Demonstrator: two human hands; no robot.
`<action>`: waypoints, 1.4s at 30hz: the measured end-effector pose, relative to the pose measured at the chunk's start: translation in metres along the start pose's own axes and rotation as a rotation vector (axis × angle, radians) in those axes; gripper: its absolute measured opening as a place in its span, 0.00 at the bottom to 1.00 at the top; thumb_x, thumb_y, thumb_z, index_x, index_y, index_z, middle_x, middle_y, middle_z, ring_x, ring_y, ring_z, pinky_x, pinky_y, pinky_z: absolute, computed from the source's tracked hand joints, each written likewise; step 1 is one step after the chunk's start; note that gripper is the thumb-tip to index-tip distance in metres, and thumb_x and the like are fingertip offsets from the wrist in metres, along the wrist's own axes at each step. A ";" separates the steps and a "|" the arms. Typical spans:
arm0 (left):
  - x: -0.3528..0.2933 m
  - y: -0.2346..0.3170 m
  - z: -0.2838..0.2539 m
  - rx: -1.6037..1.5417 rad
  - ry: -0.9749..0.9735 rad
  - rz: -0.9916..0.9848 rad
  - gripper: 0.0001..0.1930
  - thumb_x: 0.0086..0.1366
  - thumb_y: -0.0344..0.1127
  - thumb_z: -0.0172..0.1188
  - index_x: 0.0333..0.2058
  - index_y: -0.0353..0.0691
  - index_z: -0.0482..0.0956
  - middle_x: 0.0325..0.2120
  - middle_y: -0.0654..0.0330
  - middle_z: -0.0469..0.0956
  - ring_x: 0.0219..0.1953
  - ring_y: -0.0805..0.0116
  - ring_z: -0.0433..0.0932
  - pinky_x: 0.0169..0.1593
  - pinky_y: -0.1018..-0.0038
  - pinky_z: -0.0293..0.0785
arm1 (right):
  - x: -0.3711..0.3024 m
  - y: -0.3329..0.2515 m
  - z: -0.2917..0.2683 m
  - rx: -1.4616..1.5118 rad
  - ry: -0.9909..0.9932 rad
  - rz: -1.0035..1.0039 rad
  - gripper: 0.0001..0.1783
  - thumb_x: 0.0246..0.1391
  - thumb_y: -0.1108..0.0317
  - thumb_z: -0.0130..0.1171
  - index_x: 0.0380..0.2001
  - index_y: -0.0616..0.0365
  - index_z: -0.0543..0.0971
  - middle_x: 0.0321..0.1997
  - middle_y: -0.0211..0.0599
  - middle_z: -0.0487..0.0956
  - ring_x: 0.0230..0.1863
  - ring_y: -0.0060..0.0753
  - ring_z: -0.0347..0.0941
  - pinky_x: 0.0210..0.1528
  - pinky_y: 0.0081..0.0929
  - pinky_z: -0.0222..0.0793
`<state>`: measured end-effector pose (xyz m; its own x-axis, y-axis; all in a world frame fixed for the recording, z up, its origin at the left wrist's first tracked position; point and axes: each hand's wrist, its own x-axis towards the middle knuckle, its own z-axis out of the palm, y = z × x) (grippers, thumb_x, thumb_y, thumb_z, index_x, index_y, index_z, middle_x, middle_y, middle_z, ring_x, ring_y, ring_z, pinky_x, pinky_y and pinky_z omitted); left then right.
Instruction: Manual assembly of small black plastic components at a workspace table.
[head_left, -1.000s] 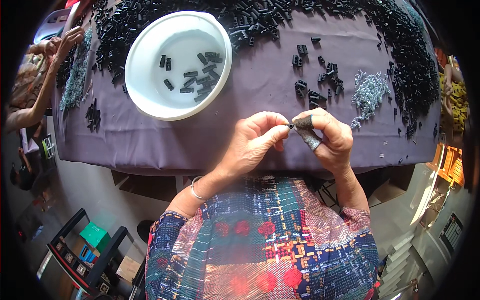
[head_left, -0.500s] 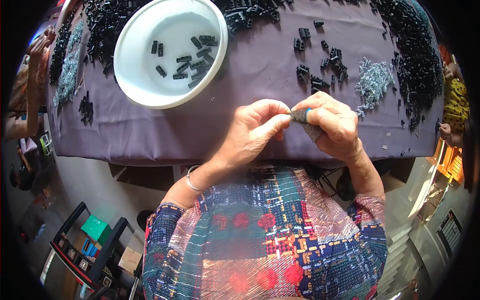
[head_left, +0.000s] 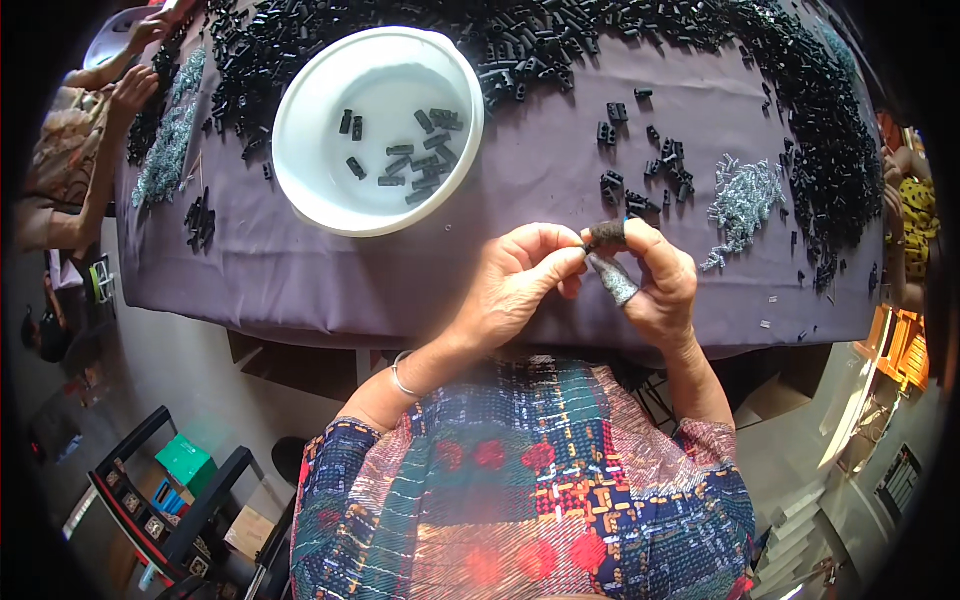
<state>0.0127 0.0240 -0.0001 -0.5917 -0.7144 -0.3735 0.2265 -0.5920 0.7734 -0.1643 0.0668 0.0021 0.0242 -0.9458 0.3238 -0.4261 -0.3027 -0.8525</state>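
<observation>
My left hand [head_left: 515,280] pinches a small black piece [head_left: 590,246] between thumb and forefinger, near the table's front edge. On its other side, my right hand [head_left: 662,285] has the tips of its thumb and forefinger closed on the same piece. Fingertips cover most of it, so its exact shape is hard to make out. A dark wrap [head_left: 607,234] covers my right forefinger and a grey wrap [head_left: 614,282] covers the thumb. Just beyond my hands lie loose black plastic parts [head_left: 672,170], shaped like short ribbed blocks.
A white basin [head_left: 345,212] holding several black parts stands left of centre on the purple tablecloth [head_left: 400,285]. Heaps of black parts [head_left: 830,170] line the far and right sides. Small silvery metal pieces [head_left: 745,205] are piled at right. Another person's hand [head_left: 130,95] is at far left.
My right hand's fingers have shifted, uncovering the grey-wrapped thumb below the forefinger. My left hand keeps its pinch. The whole view has shifted slightly, with the basin now lower and further right.
</observation>
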 end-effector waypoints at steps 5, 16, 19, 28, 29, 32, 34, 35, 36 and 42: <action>0.002 -0.001 -0.003 -0.094 -0.005 -0.008 0.07 0.65 0.32 0.57 0.38 0.35 0.76 0.29 0.64 0.77 0.30 0.79 0.74 0.36 0.81 0.72 | -0.003 -0.010 0.009 -0.049 0.072 0.045 0.29 0.38 0.77 0.70 0.48 0.64 0.74 0.38 0.42 0.79 0.31 0.32 0.75 0.35 0.26 0.73; 0.005 0.006 0.004 -0.251 0.079 -0.119 0.06 0.64 0.32 0.59 0.37 0.37 0.77 0.30 0.63 0.79 0.29 0.82 0.74 0.33 0.86 0.70 | 0.006 -0.022 0.016 -0.662 -0.009 -0.110 0.31 0.30 0.70 0.66 0.43 0.71 0.71 0.37 0.48 0.74 0.36 0.48 0.72 0.36 0.36 0.73; 0.006 0.006 0.005 -0.254 0.092 -0.131 0.06 0.63 0.32 0.60 0.37 0.37 0.77 0.30 0.63 0.79 0.28 0.83 0.73 0.31 0.87 0.68 | 0.006 -0.020 0.018 -0.660 0.008 -0.088 0.31 0.31 0.70 0.66 0.43 0.70 0.71 0.35 0.47 0.75 0.35 0.47 0.72 0.33 0.35 0.73; 0.004 0.007 0.005 -0.206 0.111 -0.151 0.06 0.65 0.33 0.57 0.37 0.38 0.77 0.30 0.64 0.79 0.29 0.83 0.73 0.33 0.87 0.69 | 0.003 -0.014 0.018 -0.551 0.016 -0.087 0.23 0.35 0.71 0.64 0.38 0.70 0.72 0.27 0.44 0.74 0.28 0.44 0.71 0.27 0.35 0.70; 0.004 0.007 0.006 -0.242 0.131 -0.168 0.07 0.66 0.34 0.55 0.37 0.37 0.77 0.31 0.64 0.79 0.30 0.83 0.74 0.34 0.86 0.70 | 0.003 -0.013 0.017 -0.551 0.015 -0.084 0.23 0.35 0.71 0.64 0.38 0.70 0.72 0.27 0.44 0.74 0.28 0.44 0.71 0.27 0.35 0.70; 0.002 0.002 0.001 -0.166 0.084 -0.111 0.06 0.66 0.33 0.56 0.38 0.37 0.77 0.32 0.67 0.77 0.33 0.82 0.75 0.34 0.83 0.72 | 0.003 -0.010 0.017 -0.532 -0.012 -0.089 0.22 0.36 0.69 0.65 0.36 0.69 0.73 0.24 0.42 0.72 0.25 0.42 0.70 0.26 0.34 0.69; 0.001 0.003 0.003 -0.116 0.088 -0.105 0.07 0.66 0.34 0.56 0.37 0.38 0.77 0.31 0.68 0.77 0.32 0.83 0.75 0.34 0.85 0.72 | 0.002 -0.008 0.017 -0.497 -0.008 -0.106 0.21 0.36 0.67 0.65 0.34 0.68 0.73 0.22 0.40 0.70 0.24 0.41 0.69 0.25 0.33 0.68; 0.001 0.003 0.003 -0.065 0.091 -0.095 0.07 0.66 0.34 0.56 0.37 0.38 0.78 0.31 0.69 0.77 0.32 0.84 0.74 0.34 0.86 0.71 | 0.002 -0.006 0.017 -0.497 -0.010 -0.103 0.21 0.36 0.67 0.65 0.34 0.68 0.73 0.22 0.40 0.70 0.24 0.41 0.69 0.25 0.33 0.68; 0.001 0.004 0.004 -0.067 0.090 -0.099 0.07 0.66 0.34 0.56 0.37 0.38 0.78 0.31 0.69 0.77 0.32 0.84 0.74 0.34 0.86 0.71 | 0.001 -0.004 0.017 -0.490 -0.007 -0.115 0.22 0.36 0.66 0.66 0.34 0.68 0.73 0.21 0.40 0.69 0.23 0.40 0.68 0.24 0.33 0.67; 0.004 0.004 0.003 0.129 0.075 -0.055 0.09 0.68 0.35 0.54 0.36 0.34 0.75 0.28 0.65 0.77 0.30 0.82 0.74 0.33 0.83 0.73 | -0.001 0.009 0.017 -0.490 0.023 -0.213 0.23 0.35 0.64 0.67 0.32 0.68 0.74 0.19 0.38 0.67 0.20 0.38 0.66 0.20 0.31 0.64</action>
<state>0.0087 0.0203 0.0033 -0.5400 -0.7111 -0.4502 0.0917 -0.5814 0.8084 -0.1525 0.0625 -0.0131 0.1391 -0.8648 0.4824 -0.7865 -0.3925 -0.4768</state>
